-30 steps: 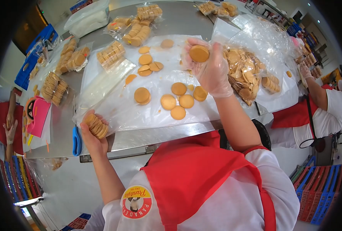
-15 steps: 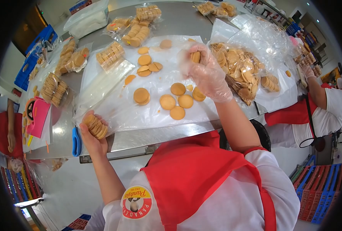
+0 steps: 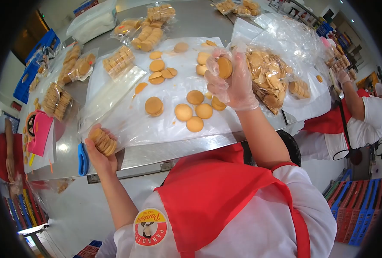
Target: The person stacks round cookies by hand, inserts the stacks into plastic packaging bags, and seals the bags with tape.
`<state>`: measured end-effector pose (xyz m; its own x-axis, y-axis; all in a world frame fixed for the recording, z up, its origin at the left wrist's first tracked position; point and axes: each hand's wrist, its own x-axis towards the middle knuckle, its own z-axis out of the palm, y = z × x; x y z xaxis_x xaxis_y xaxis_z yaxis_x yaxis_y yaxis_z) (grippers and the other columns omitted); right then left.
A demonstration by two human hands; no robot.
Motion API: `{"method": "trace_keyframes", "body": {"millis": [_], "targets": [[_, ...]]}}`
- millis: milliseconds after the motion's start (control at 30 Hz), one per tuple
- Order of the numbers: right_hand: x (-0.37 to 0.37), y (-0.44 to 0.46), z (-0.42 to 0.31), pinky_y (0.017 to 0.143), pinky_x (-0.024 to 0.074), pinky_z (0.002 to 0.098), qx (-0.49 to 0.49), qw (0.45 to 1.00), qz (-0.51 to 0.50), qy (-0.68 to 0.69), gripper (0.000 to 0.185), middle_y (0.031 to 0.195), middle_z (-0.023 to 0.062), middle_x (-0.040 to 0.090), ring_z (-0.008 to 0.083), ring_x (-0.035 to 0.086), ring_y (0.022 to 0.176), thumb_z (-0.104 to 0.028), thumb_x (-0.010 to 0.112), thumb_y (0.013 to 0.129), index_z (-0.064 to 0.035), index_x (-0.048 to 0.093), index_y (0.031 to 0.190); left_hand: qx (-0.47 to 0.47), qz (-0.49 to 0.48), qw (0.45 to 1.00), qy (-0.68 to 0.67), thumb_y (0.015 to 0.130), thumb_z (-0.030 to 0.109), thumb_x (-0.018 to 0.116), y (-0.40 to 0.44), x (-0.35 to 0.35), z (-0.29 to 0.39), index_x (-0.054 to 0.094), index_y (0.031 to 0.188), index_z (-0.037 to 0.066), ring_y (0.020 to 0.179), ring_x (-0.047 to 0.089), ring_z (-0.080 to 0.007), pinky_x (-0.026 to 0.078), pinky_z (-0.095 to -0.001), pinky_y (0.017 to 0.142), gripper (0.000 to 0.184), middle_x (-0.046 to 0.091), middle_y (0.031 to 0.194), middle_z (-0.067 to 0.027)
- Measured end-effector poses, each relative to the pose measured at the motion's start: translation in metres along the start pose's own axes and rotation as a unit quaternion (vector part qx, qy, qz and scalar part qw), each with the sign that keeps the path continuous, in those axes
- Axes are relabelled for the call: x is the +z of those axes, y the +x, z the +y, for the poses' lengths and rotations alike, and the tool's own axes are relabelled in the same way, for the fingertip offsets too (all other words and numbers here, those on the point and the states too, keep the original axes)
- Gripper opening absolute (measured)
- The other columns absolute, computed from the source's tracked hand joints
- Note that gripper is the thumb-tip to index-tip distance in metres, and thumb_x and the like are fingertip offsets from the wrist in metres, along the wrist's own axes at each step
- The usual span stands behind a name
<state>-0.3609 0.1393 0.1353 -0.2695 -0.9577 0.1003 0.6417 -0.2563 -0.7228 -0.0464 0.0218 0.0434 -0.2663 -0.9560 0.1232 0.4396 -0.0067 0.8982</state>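
- Left hand (image 3: 100, 161): curled round a row of cookies (image 3: 103, 142) at the table (image 3: 178, 155)'s near edge, toward its left corner. Cookies stand face to face, see-through film around them. Grasp looks supportive, fingers along the sides.
- Right hand (image 3: 241, 86): see-through glove, fingers closed round a round cookie (image 3: 224, 68), flat face showing. Can't tell if more sit behind it. It's over the sheet's right part, just beside the big bag of cookies (image 3: 266, 73).
- White sheet (image 3: 163, 127): runs up to the near edge. Loose cookies (image 3: 183, 112) lie mid-sheet, nearer the near edge; some overlap. A cookie stack (image 3: 154, 106) sits to their left.
- Left part of the sheet: flat plastic sleeves (image 3: 113, 96), a packed row (image 3: 119, 61) at their far end.
- Blue object (image 3: 83, 159) on the near edge, just beside the left hand.
- Right of the big bag: small cookie pack (image 3: 299, 89).
- Handling, my read: cookies light, stiff, brittle; rims will chip if squeezed. Take singles by opposite rims, light pinch. Rows: cradle from below, both ends backed, or they'll fan out. Film limp, probably slippery against the glove.
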Motion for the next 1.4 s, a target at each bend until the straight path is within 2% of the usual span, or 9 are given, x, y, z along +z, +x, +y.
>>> {"method": "trace_keyframes", "body": {"millis": [333, 467, 633, 767, 867, 967, 1067, 1167, 1400], "targets": [[-0.032, 0.006, 0.009, 0.033, 0.0251, 0.0200, 0.015, 0.992, -0.067, 0.103, 0.022, 0.071, -0.0010, 0.045, 0.0089, 0.032, 0.039, -0.032, 0.036, 0.089, -0.0137, 0.048, 0.093, -0.001, 0.000, 1.000, -0.009, 0.082, 0.053, 0.048, 0.000, 0.001, 0.000, 0.048, 0.110, -0.001, 0.075, 0.052, -0.0183, 0.045, -0.0301, 0.067, 0.060, 0.052, 0.085, -0.0087], [-0.019, 0.006, 0.002, 0.043, 0.0312, 0.0205, 0.032, 0.990, 0.026, -0.137, 0.026, 0.069, -0.0021, 0.043, 0.0085, 0.035, 0.048, -0.032, 0.039, 0.090, -0.0110, 0.048, 0.103, -0.003, 0.001, 1.000, -0.015, 0.082, 0.053, 0.047, 0.001, 0.001, -0.001, 0.048, 0.110, -0.001, 0.075, 0.052, -0.0185, 0.045, -0.0302, 0.068, 0.060, 0.052, 0.086, -0.0089], [-0.020, 0.020, 0.006, 0.064, 0.0395, 0.0225, -0.078, 0.775, -0.034, -0.627, 0.036, 0.079, -0.0013, 0.049, 0.0076, 0.044, 0.069, -0.025, 0.051, 0.087, -0.0066, 0.043, 0.117, -0.001, 0.003, 1.000, -0.004, 0.083, 0.053, 0.046, -0.001, 0.001, 0.000, 0.048, 0.111, 0.000, 0.074, 0.052, -0.0191, 0.045, -0.0307, 0.067, 0.060, 0.053, 0.086, -0.0094], [-0.025, 0.040, 0.020, 0.068, 0.0436, 0.0343, -0.171, 0.754, 0.005, -0.635, 0.034, 0.086, 0.0126, 0.060, 0.0247, 0.056, 0.075, -0.030, 0.056, 0.080, -0.0067, 0.052, 0.104, -0.002, 0.000, 1.000, -0.019, 0.083, 0.052, 0.047, -0.001, 0.002, 0.001, 0.048, 0.111, 0.000, 0.072, 0.053, -0.0194, 0.045, -0.0307, 0.066, 0.059, 0.053, 0.086, -0.0097], [-0.026, 0.050, 0.024, 0.070, 0.0447, 0.0295, -0.117, 0.582, -0.067, -0.802, 0.026, 0.088, 0.0119, 0.061, 0.0201, 0.058, 0.079, -0.022, 0.055, 0.083, -0.0053, 0.055, 0.103, -0.002, -0.006, 1.000, -0.030, 0.083, 0.052, 0.047, -0.002, 0.001, 0.001, 0.048, 0.110, 0.000, 0.072, 0.053, -0.0194, 0.045, -0.0306, 0.066, 0.059, 0.053, 0.086, -0.0097], [-0.006, 0.044, 0.016, 0.071, 0.0447, 0.0333, -0.056, 0.547, -0.068, -0.832, 0.025, 0.088, 0.0149, 0.060, 0.0270, 0.057, 0.081, -0.020, 0.055, 0.081, -0.0047, 0.056, 0.100, 0.003, -0.007, 1.000, -0.029, 0.083, 0.052, 0.046, -0.002, 0.002, 0.001, 0.048, 0.110, 0.000, 0.072, 0.053, -0.0194, 0.045, -0.0304, 0.065, 0.058, 0.053, 0.086, -0.0095], [-0.008, 0.043, 0.016, 0.072, 0.0443, 0.0349, -0.143, 0.672, 0.024, -0.726, 0.025, 0.088, 0.0130, 0.061, 0.0282, 0.057, 0.081, -0.022, 0.055, 0.080, -0.0078, 0.057, 0.100, 0.006, -0.008, 1.000, -0.027, 0.085, 0.050, 0.042, -0.003, 0.003, 0.001, 0.048, 0.111, -0.001, 0.073, 0.052, -0.0192, 0.043, -0.0304, 0.066, 0.058, 0.053, 0.086, -0.0092], [-0.014, 0.037, 0.022, 0.071, 0.0430, 0.0397, -0.059, 0.572, -0.094, -0.813, 0.023, 0.085, 0.0121, 0.060, 0.0306, 0.056, 0.080, -0.029, 0.054, 0.078, -0.0088, 0.058, 0.089, 0.003, -0.009, 0.999, -0.031, 0.087, 0.049, 0.040, -0.002, 0.002, 0.001, 0.047, 0.112, -0.002, 0.074, 0.051, -0.0191, 0.043, -0.0304, 0.066, 0.058, 0.053, 0.086, -0.0092], [-0.017, 0.043, 0.021, 0.067, 0.0448, 0.0376, -0.094, 0.502, -0.041, -0.859, 0.027, 0.083, 0.0111, 0.060, 0.0291, 0.057, 0.078, -0.032, 0.055, 0.078, -0.0094, 0.058, 0.091, 0.012, -0.017, 0.999, -0.026, 0.087, 0.049, 0.041, -0.002, 0.001, 0.000, 0.047, 0.113, -0.002, 0.074, 0.051, -0.0193, 0.042, -0.0292, 0.065, 0.058, 0.053, 0.086, -0.0092]]}}
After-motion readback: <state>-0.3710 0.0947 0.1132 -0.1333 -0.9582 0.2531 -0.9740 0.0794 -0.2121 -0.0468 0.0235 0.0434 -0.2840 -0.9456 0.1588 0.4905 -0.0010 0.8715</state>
